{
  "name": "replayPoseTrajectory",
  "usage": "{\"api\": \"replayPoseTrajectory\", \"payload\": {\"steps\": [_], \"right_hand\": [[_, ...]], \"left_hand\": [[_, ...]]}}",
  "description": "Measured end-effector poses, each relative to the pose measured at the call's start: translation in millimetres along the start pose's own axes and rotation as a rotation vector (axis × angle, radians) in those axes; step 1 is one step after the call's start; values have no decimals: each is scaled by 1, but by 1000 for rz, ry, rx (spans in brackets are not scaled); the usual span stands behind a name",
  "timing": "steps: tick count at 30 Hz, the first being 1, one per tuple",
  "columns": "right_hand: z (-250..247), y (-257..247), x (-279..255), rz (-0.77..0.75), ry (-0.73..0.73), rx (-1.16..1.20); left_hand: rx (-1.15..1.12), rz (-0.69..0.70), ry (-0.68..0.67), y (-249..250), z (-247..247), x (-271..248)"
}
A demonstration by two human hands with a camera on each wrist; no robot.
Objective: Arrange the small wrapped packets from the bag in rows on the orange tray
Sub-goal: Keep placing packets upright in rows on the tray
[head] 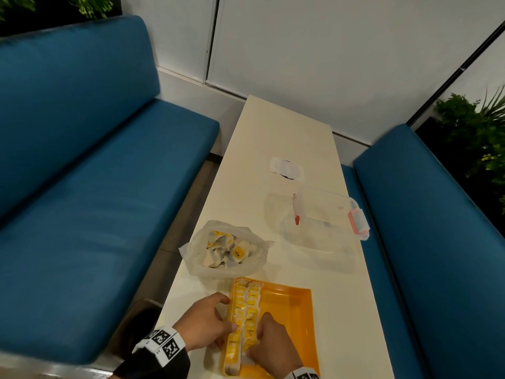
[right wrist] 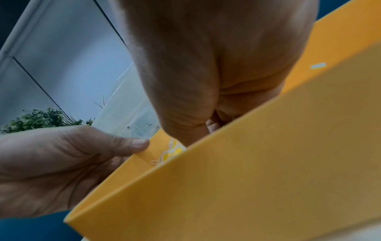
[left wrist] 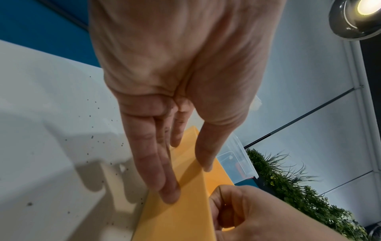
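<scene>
An orange tray (head: 289,318) lies at the near end of the table. Two rows of yellow-and-white packets (head: 240,315) run along its left side. My left hand (head: 218,315) lays straight fingers (left wrist: 164,187) against the outside of the tray's left wall, with the thumb on the rim. My right hand (head: 259,336) is inside the tray, its fingers curled round a packet (head: 251,333) near the front of the second row. A clear plastic bag (head: 226,248) with several more packets sits just behind the tray. The right wrist view shows only a glimpse of packets (right wrist: 173,150) behind the tray wall (right wrist: 268,163).
A clear plastic box (head: 328,217) with pink clips stands on the right side of the cream table (head: 287,132). A flat clear wrapper (head: 286,169) lies beyond it. Blue benches (head: 95,173) flank the narrow table on both sides. The tray's right half is bare.
</scene>
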State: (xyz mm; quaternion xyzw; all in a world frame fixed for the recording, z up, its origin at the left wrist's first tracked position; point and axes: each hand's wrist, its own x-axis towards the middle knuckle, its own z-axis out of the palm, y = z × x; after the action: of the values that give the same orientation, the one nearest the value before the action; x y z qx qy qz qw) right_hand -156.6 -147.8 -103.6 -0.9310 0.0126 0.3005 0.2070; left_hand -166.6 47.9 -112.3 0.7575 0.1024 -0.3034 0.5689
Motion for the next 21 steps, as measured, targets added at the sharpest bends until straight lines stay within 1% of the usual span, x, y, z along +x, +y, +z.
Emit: {"api": "replayPoseTrajectory", "payload": {"steps": [7,10,12,13,14,15,16,17,18,19,20,21], "right_hand": [[2,1,2,5,42,38],[-4,0,-1,10,65,30],[-23,-8,-3,-25,158,89],[-36,-15,-5,-66,238,134],[-52,-25,-7,-107,335,186],[-67,-36,-9,-146,426,241],[-81,-49,-10,-181,488,297],[-92,-61,-7,-205,509,346],[-100,-72,-2,-222,499,378],[-104,-82,4,-240,474,376],[-105,-88,12,-258,450,349],[-106,-94,19,-274,443,313]], "left_hand": [[38,-5,0,6,-1,-7],[136,-55,-30,19,-10,-19],[193,-56,-107,36,-22,-30],[187,-21,-152,47,-29,-35],[168,39,-169,58,-35,-38],[163,115,-125,69,-40,-40],[185,196,-10,80,-45,-37],[240,269,145,90,-51,-31],[309,330,285,97,-56,-23],[387,357,358,102,-60,-14],[461,361,385,103,-64,-3],[529,338,378,102,-67,8]]}}
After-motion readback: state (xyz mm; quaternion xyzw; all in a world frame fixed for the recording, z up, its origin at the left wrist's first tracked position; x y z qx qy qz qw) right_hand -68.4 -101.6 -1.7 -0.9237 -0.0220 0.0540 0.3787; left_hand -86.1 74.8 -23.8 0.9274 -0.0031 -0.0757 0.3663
